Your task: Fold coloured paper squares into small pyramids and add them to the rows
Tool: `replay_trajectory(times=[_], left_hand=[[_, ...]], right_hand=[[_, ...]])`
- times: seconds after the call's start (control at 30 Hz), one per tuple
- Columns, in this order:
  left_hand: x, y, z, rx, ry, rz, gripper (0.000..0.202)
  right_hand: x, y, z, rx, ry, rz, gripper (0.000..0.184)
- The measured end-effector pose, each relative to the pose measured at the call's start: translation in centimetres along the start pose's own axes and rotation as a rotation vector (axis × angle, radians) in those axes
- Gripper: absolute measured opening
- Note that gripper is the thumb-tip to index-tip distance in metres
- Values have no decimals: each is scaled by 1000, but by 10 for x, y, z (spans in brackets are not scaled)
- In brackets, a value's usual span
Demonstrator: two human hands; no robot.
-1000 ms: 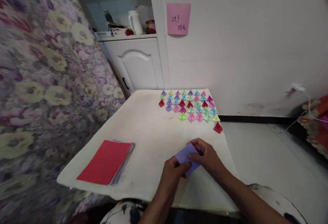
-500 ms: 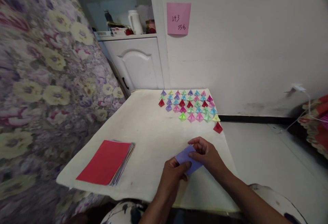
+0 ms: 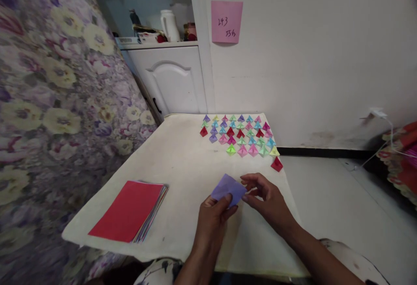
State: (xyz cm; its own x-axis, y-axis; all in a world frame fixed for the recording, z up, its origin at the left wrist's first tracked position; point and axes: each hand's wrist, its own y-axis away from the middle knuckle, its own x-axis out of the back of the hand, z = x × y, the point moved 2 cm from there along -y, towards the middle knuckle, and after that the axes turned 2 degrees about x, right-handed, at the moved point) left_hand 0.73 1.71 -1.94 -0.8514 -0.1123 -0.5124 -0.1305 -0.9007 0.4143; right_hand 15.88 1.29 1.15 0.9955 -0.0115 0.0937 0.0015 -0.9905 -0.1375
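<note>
A square of purple paper (image 3: 226, 185) is held above the near part of the table, turned with a corner pointing away from me. My left hand (image 3: 215, 213) pinches its lower edge, thumb on top and fingers behind. Beside the right corner of the paper is my right hand (image 3: 265, 196), its fingers curved and apart from the thumb. The thumb tip is at or very near that corner; I cannot tell whether it touches. Faint crease lines show on the paper.
Rows of small folded paper pieces (image 3: 240, 133) in several colours cover the far right of the table (image 3: 182, 163). A stack of coloured paper with a red sheet on top (image 3: 127, 211) lies at the left. A floral curtain (image 3: 74, 115) hangs along the left side.
The purple paper has moved slightly left and turned, so a corner now points away. My right hand has let go of its face and moved to its right corner. My left hand keeps its hold.
</note>
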Motion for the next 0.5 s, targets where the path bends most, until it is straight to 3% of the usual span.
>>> replay_trajectory(times=[0.5], left_hand=[[-2,-2,-6,-29,-17,-3,31]], right_hand=[[1,0,-6,145,164,52,25]])
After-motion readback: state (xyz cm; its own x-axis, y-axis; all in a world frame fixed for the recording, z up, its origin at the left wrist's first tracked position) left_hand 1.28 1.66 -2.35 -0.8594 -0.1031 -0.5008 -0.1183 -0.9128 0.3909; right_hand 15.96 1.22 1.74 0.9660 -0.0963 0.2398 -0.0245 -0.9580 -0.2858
